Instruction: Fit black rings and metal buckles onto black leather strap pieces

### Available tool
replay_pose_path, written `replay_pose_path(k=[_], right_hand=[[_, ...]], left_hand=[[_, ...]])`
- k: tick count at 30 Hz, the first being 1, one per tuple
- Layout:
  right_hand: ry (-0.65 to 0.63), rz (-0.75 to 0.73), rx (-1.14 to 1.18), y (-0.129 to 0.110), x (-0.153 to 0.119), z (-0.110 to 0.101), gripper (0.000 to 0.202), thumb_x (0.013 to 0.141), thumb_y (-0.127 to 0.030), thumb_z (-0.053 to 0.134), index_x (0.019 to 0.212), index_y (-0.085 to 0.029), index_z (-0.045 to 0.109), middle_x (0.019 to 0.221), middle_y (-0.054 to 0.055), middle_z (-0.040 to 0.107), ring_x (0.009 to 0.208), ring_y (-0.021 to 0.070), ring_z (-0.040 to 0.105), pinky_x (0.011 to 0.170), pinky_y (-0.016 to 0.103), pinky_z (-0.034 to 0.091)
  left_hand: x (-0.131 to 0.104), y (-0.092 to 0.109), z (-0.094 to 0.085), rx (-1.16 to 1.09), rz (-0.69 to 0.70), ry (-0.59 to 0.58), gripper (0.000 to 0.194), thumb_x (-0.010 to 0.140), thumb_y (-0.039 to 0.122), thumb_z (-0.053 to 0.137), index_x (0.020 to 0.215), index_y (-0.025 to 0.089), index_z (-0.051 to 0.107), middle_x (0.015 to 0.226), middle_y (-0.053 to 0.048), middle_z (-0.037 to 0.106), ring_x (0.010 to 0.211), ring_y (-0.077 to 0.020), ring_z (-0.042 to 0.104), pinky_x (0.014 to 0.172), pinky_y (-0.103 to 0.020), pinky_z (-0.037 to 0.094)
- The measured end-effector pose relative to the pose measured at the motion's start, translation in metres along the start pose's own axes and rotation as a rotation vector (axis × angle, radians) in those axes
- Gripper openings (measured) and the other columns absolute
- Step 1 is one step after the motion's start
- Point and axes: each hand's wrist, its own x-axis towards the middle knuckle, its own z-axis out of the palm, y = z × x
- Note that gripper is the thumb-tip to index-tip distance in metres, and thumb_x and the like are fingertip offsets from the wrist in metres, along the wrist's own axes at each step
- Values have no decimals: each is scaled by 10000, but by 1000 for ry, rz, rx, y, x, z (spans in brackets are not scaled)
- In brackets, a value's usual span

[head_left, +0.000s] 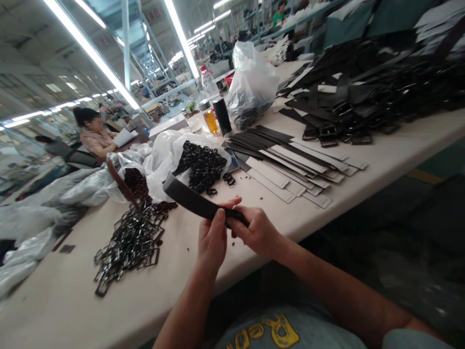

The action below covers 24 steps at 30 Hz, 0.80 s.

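A black strap is held in front of me above the table, its wide part sticking out to the upper left. My left hand grips it, thumb pressed on top. Close beside it, my right hand pinches the strap's near end, where a dark part is mostly covered by fingers. To the left of my hands lies a pile of shiny dark metal buckles. Beyond the hands, small black loops spill from a white plastic bag. Flat straps with pale undersides lie stacked to the right.
Black straps with buckles are heaped at the right. At the back stand a filled plastic bag, a clear bottle, a jar of amber liquid and a black cylinder. Another person sits beyond the left side.
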Motion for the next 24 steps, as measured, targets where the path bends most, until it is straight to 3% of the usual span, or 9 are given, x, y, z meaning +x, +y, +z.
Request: replay_pose_path(k=[2,4,10,13,16,18,21,24], right_hand=[[-142,16,142,-5,-5,-2,342,989,-446,532,996,-118,627,666,11,600,456,112,512,406,167,401],[-239,43,277,-9,-11,-1,461,1010,-553,510,1049,-105,614,697,13,582,451,104,498,377,158,402],[-131,77,217,-17,-20,8,599,1036,-641,464,1136,-76,635,686,11,545,457,96,494,384,146,391],[-165,108,251,-25,-21,7,647,1032,-679,446,1139,-79,663,696,17,552,475,88,479,394,135,389],[-209,104,319,-31,-21,6,682,1010,-720,467,1115,-79,678,680,12,546,467,77,466,378,116,370],[-202,101,336,-31,-22,8,707,999,-745,465,1098,-77,675,657,6,539,443,73,457,357,112,358],[-144,138,346,-26,-24,18,714,970,-779,494,1000,-82,650,619,-6,514,404,76,456,325,112,351],[-96,171,487,-21,-24,30,723,911,-833,534,894,-111,579,584,-17,493,387,80,461,324,116,373]], left_hand=[[-8,2,-5,-4,-13,-27,251,874,418,709,959,190,771,1154,-113,743,926,-226,710,517,-204,528],[-17,5,-11,-14,-34,-26,255,882,421,691,964,192,766,1186,-123,730,904,-240,713,466,-204,515],[-41,5,-7,60,-11,99,262,824,437,739,973,222,763,1256,-99,698,959,-257,701,651,-258,612],[-47,4,4,122,43,129,271,821,450,734,1005,252,748,1330,-71,652,741,-174,673,538,-224,573],[-47,4,3,139,91,93,242,840,417,706,1019,259,741,1350,-69,636,546,-110,580,411,-218,501],[-44,5,-4,98,48,37,270,811,437,725,1008,254,757,1308,-85,668,634,-180,656,407,-236,513],[-41,12,-12,4,-99,-9,407,737,529,758,996,215,786,1228,-132,712,916,-344,707,473,-294,581],[-47,23,-5,-70,-228,116,472,784,576,692,1117,250,763,1347,-101,657,885,-315,716,420,-268,545]])
